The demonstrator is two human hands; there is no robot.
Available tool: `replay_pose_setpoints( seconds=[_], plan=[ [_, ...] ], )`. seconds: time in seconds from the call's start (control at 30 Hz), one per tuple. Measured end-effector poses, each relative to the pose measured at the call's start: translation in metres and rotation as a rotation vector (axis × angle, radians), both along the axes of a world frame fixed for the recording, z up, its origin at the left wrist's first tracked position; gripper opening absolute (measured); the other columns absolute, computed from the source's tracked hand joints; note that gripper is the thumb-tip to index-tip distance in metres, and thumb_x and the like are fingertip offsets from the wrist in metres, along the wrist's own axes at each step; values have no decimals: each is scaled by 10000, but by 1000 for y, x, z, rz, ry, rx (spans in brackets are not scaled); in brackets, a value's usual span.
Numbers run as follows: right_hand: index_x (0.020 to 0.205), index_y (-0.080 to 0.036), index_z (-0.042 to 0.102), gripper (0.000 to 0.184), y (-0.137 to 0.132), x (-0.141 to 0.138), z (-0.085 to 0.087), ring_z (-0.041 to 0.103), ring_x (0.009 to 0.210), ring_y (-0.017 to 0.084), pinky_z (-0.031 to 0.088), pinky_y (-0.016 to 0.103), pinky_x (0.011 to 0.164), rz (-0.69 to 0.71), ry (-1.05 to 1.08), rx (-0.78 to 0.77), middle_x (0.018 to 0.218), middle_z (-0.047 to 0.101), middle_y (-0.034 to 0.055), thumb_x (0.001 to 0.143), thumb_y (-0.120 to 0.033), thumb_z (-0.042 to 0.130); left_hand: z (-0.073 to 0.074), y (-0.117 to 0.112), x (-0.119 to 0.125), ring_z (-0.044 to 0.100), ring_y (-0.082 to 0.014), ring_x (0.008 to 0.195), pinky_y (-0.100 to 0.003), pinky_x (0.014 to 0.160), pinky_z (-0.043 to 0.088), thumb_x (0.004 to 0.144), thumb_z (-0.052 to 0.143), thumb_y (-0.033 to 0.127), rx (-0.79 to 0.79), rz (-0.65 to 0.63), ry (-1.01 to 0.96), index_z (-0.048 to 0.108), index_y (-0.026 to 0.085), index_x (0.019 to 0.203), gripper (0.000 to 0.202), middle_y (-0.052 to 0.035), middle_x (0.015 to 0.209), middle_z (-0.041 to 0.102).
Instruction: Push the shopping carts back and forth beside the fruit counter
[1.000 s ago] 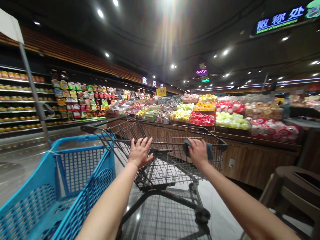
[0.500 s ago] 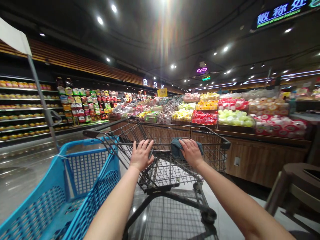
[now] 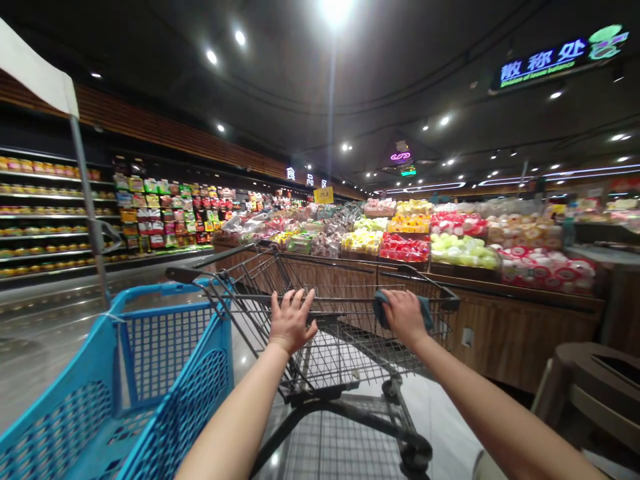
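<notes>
A black wire shopping cart (image 3: 345, 360) stands in front of me. My left hand (image 3: 291, 321) rests on its near upper bar with the fingers spread, and nothing shows in it. Farther right along that same bar, my right hand (image 3: 404, 316) presses a dark teal cloth (image 3: 425, 312) over the rail. The fingers of this hand are curled around the cloth, which sticks out on both sides. Through the wire mesh the floor and the cart's wheels are visible.
On the left is a blue plastic cart (image 3: 170, 307), close beside the wire one. A wood-fronted stand (image 3: 525, 327) holds packed fruit behind. Shelves of jars (image 3: 45, 217) line the far left. A brown plastic stool (image 3: 590, 380) is at the lower right.
My right hand has slid right along the cart's bar with the cloth. The left hand has shifted slightly right, and the camera view has tilted a little.
</notes>
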State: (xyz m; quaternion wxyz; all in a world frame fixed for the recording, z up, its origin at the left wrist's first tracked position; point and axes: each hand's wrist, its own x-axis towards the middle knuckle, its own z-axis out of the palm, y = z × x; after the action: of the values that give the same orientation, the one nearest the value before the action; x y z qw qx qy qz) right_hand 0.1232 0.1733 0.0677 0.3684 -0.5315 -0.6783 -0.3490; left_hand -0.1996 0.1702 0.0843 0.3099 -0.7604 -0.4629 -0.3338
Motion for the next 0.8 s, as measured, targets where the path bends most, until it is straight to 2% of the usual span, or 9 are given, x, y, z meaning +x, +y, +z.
replay_pose_setpoints(
  seconds=[0.17, 0.27, 0.37, 0.5, 0.67, 0.8],
  plan=[
    [1276, -214, 561, 345, 7, -82, 1, 514, 1097, 229, 235, 432, 1083, 141, 26, 39, 1148, 633, 86, 957, -295, 456, 4, -3, 2, 425, -360, 1256, -655, 1142, 79, 776, 603, 397, -5, 19, 15, 439, 242, 1449, 710, -121, 1364, 553],
    [1222, -207, 584, 303, 11, -96, 2, 527, 1055, 223, 248, 418, 1075, 163, 72, 68, 1087, 649, 77, 958, -291, 462, 6, -6, 1, 432, -351, 1263, -642, 1146, 91, 786, 590, 400, -22, 25, 22, 446, 232, 1441, 691, -117, 1364, 558],
    [1225, -192, 578, 311, 12, -81, 4, 530, 1024, 226, 289, 392, 1048, 190, -8, 24, 1079, 652, 78, 957, -312, 475, 8, -6, -5, 436, -322, 1287, -593, 1157, 132, 820, 547, 365, -42, -9, 59, 432, 220, 1446, 652, -109, 1396, 543],
    [1220, -179, 580, 322, 9, -47, 6, 526, 1013, 243, 331, 389, 1007, 179, -74, -26, 1075, 652, 85, 953, -332, 484, 17, -4, -29, 437, -272, 1326, -490, 1160, 212, 851, 500, 306, -75, -54, 185, 392, 184, 1467, 637, -115, 1448, 503],
    [1240, -186, 566, 332, 7, -9, 2, 532, 1050, 241, 343, 399, 1011, 197, -57, 2, 1110, 644, 92, 967, -327, 441, 26, -6, -61, 430, -296, 1345, -555, 1149, 201, 869, 485, 316, -55, 1, 248, 390, 192, 1466, 617, -128, 1461, 489],
    [1239, -189, 566, 341, 6, 18, 0, 535, 1049, 241, 358, 404, 1001, 177, -55, 0, 1108, 644, 89, 969, -345, 429, 27, -5, -65, 432, -307, 1340, -566, 1151, 194, 871, 483, 310, -16, 6, 235, 420, 204, 1447, 589, -122, 1427, 526]
  ],
)
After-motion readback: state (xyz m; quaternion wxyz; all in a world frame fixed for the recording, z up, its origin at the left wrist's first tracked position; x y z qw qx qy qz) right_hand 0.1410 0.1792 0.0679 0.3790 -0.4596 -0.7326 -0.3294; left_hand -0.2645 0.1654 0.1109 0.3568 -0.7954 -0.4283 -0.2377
